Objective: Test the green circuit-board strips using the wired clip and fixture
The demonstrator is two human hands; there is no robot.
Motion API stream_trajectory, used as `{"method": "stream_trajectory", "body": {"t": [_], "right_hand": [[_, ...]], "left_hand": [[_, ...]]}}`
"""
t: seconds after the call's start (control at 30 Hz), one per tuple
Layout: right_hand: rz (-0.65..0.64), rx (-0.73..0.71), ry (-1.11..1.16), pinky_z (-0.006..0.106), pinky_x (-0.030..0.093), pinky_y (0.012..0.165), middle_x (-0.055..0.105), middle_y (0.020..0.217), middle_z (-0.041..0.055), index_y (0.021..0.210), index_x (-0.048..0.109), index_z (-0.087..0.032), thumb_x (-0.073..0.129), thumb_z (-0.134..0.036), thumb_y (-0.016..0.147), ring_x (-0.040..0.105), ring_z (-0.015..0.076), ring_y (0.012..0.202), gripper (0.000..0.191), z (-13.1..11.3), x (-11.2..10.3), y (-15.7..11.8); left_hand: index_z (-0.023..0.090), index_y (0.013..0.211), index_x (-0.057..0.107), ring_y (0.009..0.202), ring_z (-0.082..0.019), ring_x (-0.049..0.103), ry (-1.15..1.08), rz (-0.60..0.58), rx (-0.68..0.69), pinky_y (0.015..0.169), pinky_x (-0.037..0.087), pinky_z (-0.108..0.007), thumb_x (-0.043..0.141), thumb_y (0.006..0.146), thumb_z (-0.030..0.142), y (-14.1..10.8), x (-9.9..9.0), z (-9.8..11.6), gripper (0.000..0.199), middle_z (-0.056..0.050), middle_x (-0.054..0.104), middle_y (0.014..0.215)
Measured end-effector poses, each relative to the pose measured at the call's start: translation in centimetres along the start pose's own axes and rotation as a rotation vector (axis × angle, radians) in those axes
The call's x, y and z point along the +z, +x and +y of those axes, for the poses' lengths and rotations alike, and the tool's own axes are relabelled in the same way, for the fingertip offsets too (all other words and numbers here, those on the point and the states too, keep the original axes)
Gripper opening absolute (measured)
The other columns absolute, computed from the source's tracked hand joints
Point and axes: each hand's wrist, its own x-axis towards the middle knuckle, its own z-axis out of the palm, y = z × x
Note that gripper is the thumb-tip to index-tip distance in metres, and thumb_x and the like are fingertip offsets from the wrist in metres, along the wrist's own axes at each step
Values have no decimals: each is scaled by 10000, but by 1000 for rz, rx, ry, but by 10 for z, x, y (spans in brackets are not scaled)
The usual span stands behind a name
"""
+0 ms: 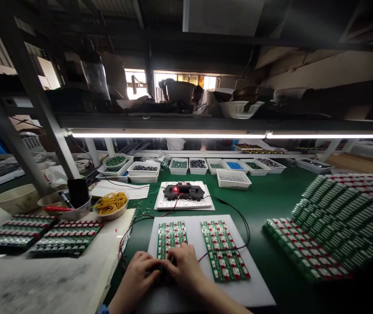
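A green circuit board panel (172,233) with white and red parts lies on a white pad (194,235). Over its near end, my left hand (141,271) and my right hand (183,263) meet fingertip to fingertip. Both are closed in a pinch, and whatever is between the fingers is hidden. A thin dark cable (238,246) with a red end runs in behind my right hand; red and black wires (121,244) pass close to my left hand. To the right on the pad lies a second circuit board panel (224,250).
Beyond the pad, a black device (183,191) with a lit red display sits on a white tray (160,204). Stacked boards (346,218) rise at right; more boards (66,237) lie left near a bowl of yellow rubber bands (111,203). Parts bins (234,179) line the back.
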Motion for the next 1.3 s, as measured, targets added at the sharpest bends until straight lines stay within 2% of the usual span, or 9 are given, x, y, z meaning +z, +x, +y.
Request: {"method": "stream_trajectory", "body": {"t": [0.17,0.33,0.67,0.83,1.1,1.3], "right_hand": [[30,-11,7,299,291,810,729,846,4,791,683,-226,643,-329,887,575,194,902,147,4,7,-1],[-15,14,42,295,297,816,727,856,9,803,699,-230,651,-332,876,571,195,911,134,2,0,0],[-115,3,45,296,323,807,725,796,4,792,725,-241,631,-293,844,577,199,876,120,3,-12,6],[-133,-7,38,297,333,805,735,818,4,810,732,-248,615,-278,847,581,201,879,126,1,-16,5],[-150,23,53,295,327,827,741,848,1,811,734,-244,634,-259,851,585,202,908,108,-3,-18,6],[-141,-18,13,299,313,827,740,894,12,843,730,-240,639,-252,864,570,211,951,95,0,-14,3]], "left_hand": [[276,979,764,934,-245,552,-6,1,4,874,467,-378,634,778,216,-1,0,1,247,-49,673,854],[274,992,762,946,-247,564,17,1,15,886,470,-387,635,791,213,-2,1,-1,246,-51,679,873],[284,1047,741,925,-237,592,64,125,89,860,489,-366,657,783,210,-5,11,-13,287,-44,697,898],[279,978,757,926,-242,597,93,144,69,859,490,-368,671,764,203,-6,11,-9,243,-46,692,901],[262,952,758,931,-234,579,51,80,40,859,484,-346,681,745,201,-1,6,-4,229,-38,686,873],[271,919,760,928,-242,553,151,123,34,862,448,-381,696,761,182,-5,6,6,192,-31,669,841]]}}
